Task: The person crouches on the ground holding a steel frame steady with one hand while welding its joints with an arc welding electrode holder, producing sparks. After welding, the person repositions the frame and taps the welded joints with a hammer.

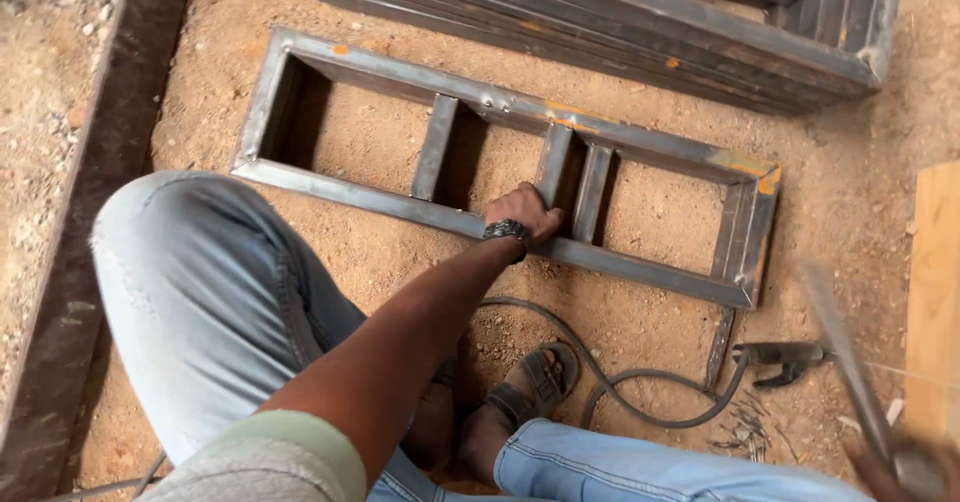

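A welded rectangular steel frame (pixel 350 187) with several crossbars lies flat on sandy ground. My left hand (pixel 525 210), with a watch on its wrist, grips the frame where one upright crossbar (pixel 553 162) meets the near rail. At the bottom right corner, my right hand (pixel 880 477) is mostly cut off by the picture's edge. It holds a thin metal tool (pixel 840 352) that is blurred by motion and raised above the ground. I cannot tell what kind of tool it is.
A welding electrode holder (pixel 780 354) lies on the sand with its grey cable (pixel 620 382) looping past my sandalled foot (pixel 535 387). More steel frames (pixel 650 32) are stacked at the top. A wooden board (pixel 935 292) is on the right and a dark steel beam (pixel 90 212) on the left.
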